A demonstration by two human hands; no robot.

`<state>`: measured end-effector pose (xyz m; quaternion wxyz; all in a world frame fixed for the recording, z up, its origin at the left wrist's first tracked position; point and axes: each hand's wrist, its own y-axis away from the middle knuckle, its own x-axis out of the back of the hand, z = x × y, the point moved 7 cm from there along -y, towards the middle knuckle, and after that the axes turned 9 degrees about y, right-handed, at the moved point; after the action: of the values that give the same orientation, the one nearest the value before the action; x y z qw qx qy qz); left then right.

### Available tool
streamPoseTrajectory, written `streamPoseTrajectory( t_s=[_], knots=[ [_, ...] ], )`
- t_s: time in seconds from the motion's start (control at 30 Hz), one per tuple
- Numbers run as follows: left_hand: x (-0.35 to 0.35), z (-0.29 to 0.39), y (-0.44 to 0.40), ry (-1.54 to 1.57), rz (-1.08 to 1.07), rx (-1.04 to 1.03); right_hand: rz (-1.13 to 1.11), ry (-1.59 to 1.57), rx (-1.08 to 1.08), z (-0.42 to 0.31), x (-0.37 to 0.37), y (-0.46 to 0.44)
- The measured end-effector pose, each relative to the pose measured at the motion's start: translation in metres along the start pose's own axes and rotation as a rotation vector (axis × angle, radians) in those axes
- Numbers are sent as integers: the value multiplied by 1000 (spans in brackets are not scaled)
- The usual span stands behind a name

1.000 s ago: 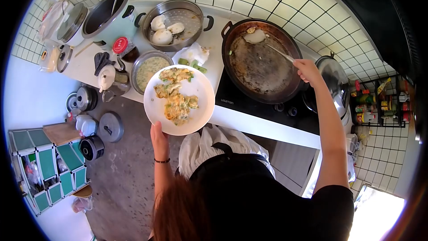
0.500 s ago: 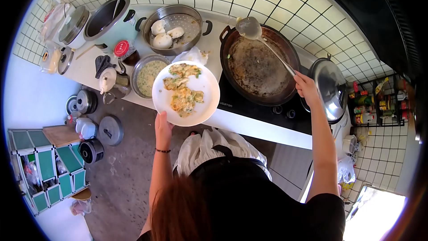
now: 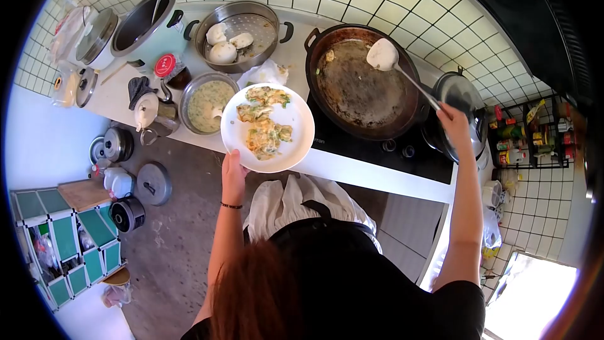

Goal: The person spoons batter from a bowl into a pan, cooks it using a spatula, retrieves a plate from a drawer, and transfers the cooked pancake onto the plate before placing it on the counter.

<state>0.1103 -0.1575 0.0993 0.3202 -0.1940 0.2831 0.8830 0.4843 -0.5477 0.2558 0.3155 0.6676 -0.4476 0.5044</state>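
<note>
My left hand point(image 3: 234, 173) grips the near edge of a white plate point(image 3: 301, 145), which carries several pieces of fried egg with green bits point(image 3: 267, 133). In my right hand point(image 3: 454, 124) is the handle of a metal spatula point(image 3: 382, 55). Its blade hangs over a wide, dark frying pan point(image 3: 358, 101) on the black cooktop. A small scrap of egg point(image 3: 330, 55) lies at the pan's far left. Left of the plate, partly behind its rim, stands a metal bowl of pale, green-flecked batter point(image 3: 204, 104).
Behind the bowl, a steamer pan point(image 3: 267, 44) holds several pale, rounded pieces. A red-lidded jar point(image 3: 165, 65), a kettle point(image 3: 157, 113) and a deep pot point(image 3: 151, 41) stand on the left. A large lid point(image 3: 462, 97) sits right of the pan; a spice rack point(image 3: 535, 135) is farther right.
The spatula has moved from the pan's far left rim to the right, over the pan. An egg scrap now shows inside the pan. The plate remains in my left hand.
</note>
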Motion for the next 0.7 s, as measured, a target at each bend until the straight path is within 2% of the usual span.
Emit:
streamPoseTrajectory(
  t_s=[0.07,0.17,0.27,0.43,0.57,0.7],
  knots=[
    [2,-2,0,-16,2,-2,163,196,207,-15,11,-19],
    [6,-5,3,-41,12,-11,84,532,91,-61,26,-48],
    [4,-5,6,-41,26,-19,48,759,193,-102,20,-74],
    [0,-7,6,-87,-3,-62,-43,791,362,-158,-2,-99],
    [0,-18,-1,-104,-62,-35,-117,784,466,-213,3,-86],
    [-6,-27,-9,-104,-100,-32,-204,712,515,-239,12,-72]
  ],
)
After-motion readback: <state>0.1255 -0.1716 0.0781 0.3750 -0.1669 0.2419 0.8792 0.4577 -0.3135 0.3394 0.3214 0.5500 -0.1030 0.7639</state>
